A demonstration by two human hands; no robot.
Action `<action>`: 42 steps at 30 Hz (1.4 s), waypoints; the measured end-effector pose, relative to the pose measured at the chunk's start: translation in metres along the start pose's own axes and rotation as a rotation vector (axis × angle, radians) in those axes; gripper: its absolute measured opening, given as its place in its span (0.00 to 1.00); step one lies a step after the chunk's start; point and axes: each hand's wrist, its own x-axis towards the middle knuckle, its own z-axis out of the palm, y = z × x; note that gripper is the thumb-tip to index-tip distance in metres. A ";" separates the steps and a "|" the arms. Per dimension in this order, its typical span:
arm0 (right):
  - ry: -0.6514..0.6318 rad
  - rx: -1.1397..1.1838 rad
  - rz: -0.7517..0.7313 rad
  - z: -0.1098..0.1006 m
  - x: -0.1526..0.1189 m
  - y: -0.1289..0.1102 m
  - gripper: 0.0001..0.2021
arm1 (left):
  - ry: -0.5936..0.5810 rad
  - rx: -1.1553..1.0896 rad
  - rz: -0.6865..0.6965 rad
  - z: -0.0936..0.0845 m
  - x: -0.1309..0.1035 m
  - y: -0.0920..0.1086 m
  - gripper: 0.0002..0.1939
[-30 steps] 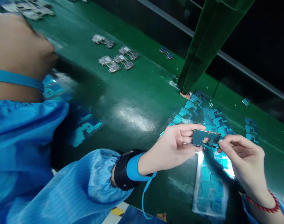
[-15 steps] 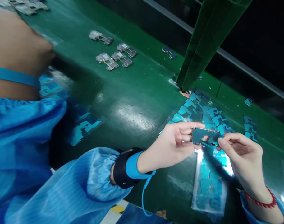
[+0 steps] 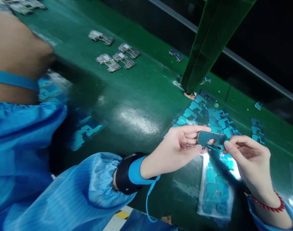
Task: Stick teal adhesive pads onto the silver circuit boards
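My left hand [image 3: 176, 146], with a blue strap and a black band at the wrist, grips a phone circuit board [image 3: 205, 139] by its left end. The index finger runs along the top edge and the thumb lies below. At the board's right end, my right hand [image 3: 251, 160] pinches the corner between thumb and index finger. A dark blue-green film covers much of the board's face, and a cutout shows near its middle. Whether the right fingertips hold film or the board itself is hidden. Below the hands lies a clear sheet [image 3: 201, 208] bearing several blue film pieces.
More blue film pieces [image 3: 220, 114] lie behind my hands. Several circuit boards [image 3: 108, 62] rest farther back on the green mat [image 3: 134, 93]. A green post [image 3: 209, 45] stands behind. At left, a co-worker's blurred hand [image 3: 19, 48] reaches in above other blue films [image 3: 86, 131].
The view has shifted slightly. Both hands keep their hold on the circuit board, with hardly any movement between them.
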 end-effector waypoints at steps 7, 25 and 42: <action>-0.019 0.005 -0.012 -0.001 0.000 0.000 0.03 | 0.011 0.022 -0.014 0.000 0.000 0.002 0.23; -0.023 0.015 -0.042 0.001 0.001 0.004 0.03 | -0.007 0.051 0.004 -0.001 0.001 -0.003 0.24; -0.038 0.037 -0.061 0.001 0.001 0.003 0.05 | 0.004 0.054 0.020 -0.003 0.001 -0.006 0.24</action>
